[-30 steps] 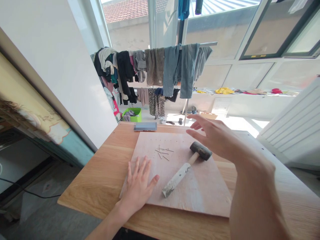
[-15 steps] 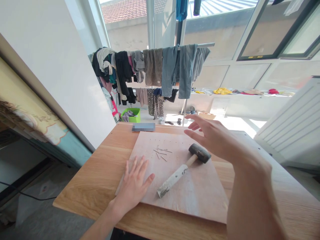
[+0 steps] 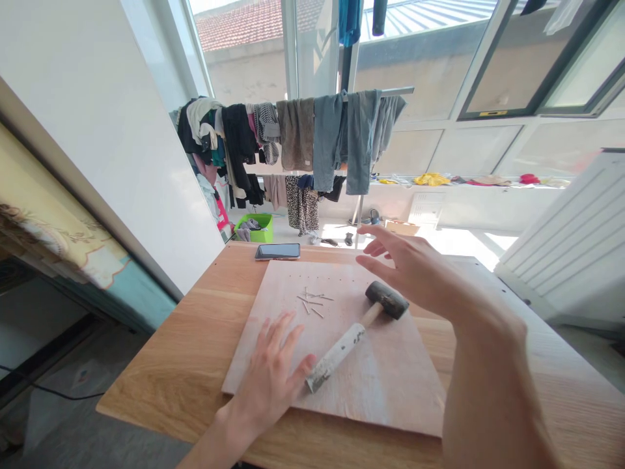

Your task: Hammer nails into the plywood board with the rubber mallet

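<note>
A pale plywood board (image 3: pixel 381 384) lies on a wooden table (image 3: pixel 185 352). On the board rest a mallet (image 3: pixel 355 335) with a black head and a white handle, and several loose nails (image 3: pixel 311 301). My left hand (image 3: pixel 276 374) is open, fingers spread just over the board's near left part, thumb close to the handle's end. My right hand (image 3: pixel 415 267) hovers open above the board's far right, over the mallet head, holding nothing.
A dark phone (image 3: pixel 277 251) lies on the table beyond the board. Behind the table stands a drying rack (image 3: pixel 312 137) hung with clothes, a green basket (image 3: pixel 254 226) on the floor, windows, and a white slatted panel (image 3: pixel 571 247) at the right.
My left hand has shifted right along the board toward the mallet handle's end and lifted slightly. My right hand has barely moved. The view has drifted a little.
</note>
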`<act>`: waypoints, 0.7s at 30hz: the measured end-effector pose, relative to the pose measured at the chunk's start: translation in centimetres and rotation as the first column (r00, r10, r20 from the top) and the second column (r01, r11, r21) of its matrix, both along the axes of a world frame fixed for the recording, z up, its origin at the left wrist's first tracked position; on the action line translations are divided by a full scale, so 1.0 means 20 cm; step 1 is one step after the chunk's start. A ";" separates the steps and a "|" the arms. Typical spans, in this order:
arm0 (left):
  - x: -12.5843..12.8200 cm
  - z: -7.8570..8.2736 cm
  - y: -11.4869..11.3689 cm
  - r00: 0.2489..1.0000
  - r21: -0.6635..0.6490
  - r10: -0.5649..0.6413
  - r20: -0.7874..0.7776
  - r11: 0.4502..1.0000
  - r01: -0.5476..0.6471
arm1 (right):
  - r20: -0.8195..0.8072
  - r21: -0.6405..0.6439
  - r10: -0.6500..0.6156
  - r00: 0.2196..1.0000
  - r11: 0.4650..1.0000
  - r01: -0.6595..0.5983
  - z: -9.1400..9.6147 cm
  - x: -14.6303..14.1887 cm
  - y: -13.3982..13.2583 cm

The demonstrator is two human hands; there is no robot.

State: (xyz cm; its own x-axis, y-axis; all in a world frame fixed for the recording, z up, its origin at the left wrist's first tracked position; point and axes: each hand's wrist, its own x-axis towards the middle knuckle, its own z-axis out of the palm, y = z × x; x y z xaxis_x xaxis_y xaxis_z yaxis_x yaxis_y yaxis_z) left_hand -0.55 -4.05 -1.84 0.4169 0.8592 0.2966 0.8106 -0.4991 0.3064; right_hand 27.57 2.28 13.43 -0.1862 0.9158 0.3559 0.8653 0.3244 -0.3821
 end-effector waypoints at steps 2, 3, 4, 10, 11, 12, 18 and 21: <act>0.09 0.06 -0.03 0.993 -0.076 -0.080 0.088 0.993 0.087 | -0.004 -0.004 -0.003 1.000 1.000 0.003 0.00 0.00 0.00; 0.14 0.09 -0.04 0.988 -0.127 -0.100 0.115 0.985 0.114 | -0.005 -0.002 -0.003 1.000 1.000 0.003 0.00 -0.01 0.00; 0.18 0.10 -0.04 0.987 -0.180 -0.105 0.123 0.976 0.126 | -0.006 0.001 0.000 1.000 1.000 0.000 0.00 -0.01 0.00; 0.37 0.10 0.02 0.998 -0.393 -0.052 -0.024 0.919 0.039 | -0.002 0.022 0.022 1.000 1.000 -0.022 -0.01 0.00 0.00; 0.38 0.10 0.04 0.998 -0.401 -0.047 -0.029 0.915 0.031 | -0.001 0.024 0.027 1.000 0.999 -0.027 -0.01 0.00 0.00; 0.38 0.10 0.05 0.999 -0.407 -0.044 -0.030 0.913 0.028 | 0.000 0.025 0.030 1.000 0.999 -0.030 -0.01 0.00 0.00; 0.34 0.16 0.11 1.000 -0.403 -0.018 -0.020 0.915 0.008 | -0.003 0.035 0.047 0.999 0.998 -0.047 0.00 -0.01 0.01; 0.31 0.19 0.13 0.999 -0.393 0.000 -0.052 0.919 -0.020 | -0.007 0.020 0.052 0.999 0.998 -0.052 0.00 0.00 0.01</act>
